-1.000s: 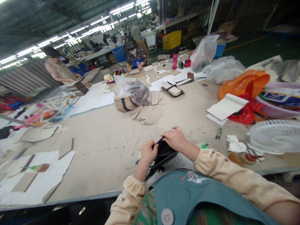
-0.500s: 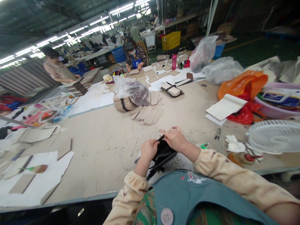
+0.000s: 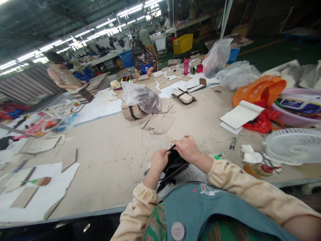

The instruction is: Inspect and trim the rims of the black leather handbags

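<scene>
Close to my body at the table's front edge, I have a black, slightly glossy, flexible piece (image 3: 173, 164) that looks like leather or fabric; its exact kind is not clear. My left hand (image 3: 159, 161) pinches its upper edge between thumb and fingers. My right hand (image 3: 187, 149) grips the same edge a little further right, with the fingertips near those of the left. The lower part of the black piece hangs toward my apron, partly covered by my hands and wrists.
Beyond my hands lie loose beige card pieces (image 3: 157, 123) and a banded stack under a plastic bag (image 3: 141, 97). To the right are thread snips (image 3: 232, 143), a glue bottle (image 3: 260, 169), a white fan (image 3: 296, 147) and a notepad (image 3: 242, 114). Across the table sits a co-worker (image 3: 145, 62).
Hardly anything differs. The fingers of my right hand have shifted slightly along the black edge and curled in; my left hand keeps its place.
</scene>
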{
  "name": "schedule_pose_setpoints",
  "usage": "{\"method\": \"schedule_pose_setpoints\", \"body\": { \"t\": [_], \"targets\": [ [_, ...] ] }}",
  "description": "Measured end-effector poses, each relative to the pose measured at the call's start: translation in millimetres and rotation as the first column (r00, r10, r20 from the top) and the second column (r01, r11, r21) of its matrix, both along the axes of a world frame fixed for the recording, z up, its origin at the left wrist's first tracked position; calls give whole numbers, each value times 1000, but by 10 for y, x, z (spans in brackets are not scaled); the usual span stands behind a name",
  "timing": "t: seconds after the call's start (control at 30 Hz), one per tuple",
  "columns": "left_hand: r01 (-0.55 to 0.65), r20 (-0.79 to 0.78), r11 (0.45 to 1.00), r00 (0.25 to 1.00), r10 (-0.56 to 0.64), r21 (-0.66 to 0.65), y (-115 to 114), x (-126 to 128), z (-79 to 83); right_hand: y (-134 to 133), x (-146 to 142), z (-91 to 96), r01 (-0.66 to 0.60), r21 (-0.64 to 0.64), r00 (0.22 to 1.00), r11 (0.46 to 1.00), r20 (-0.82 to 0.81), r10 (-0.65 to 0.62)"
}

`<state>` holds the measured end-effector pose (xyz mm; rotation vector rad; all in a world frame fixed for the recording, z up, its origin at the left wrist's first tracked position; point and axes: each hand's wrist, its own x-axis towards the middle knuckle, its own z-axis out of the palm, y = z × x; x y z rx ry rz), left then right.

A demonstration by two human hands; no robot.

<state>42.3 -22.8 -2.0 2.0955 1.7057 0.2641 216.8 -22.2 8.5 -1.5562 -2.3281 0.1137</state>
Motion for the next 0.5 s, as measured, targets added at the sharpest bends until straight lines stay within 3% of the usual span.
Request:
{"method": "schedule_pose_setpoints", "body": {
  "t": [0.5],
  "targets": [
    [98, -96, 995, 991, -95, 30, 6, 24, 67, 12, -19, 28, 0, -8, 1000, 1000, -1, 0]
  ]
}}
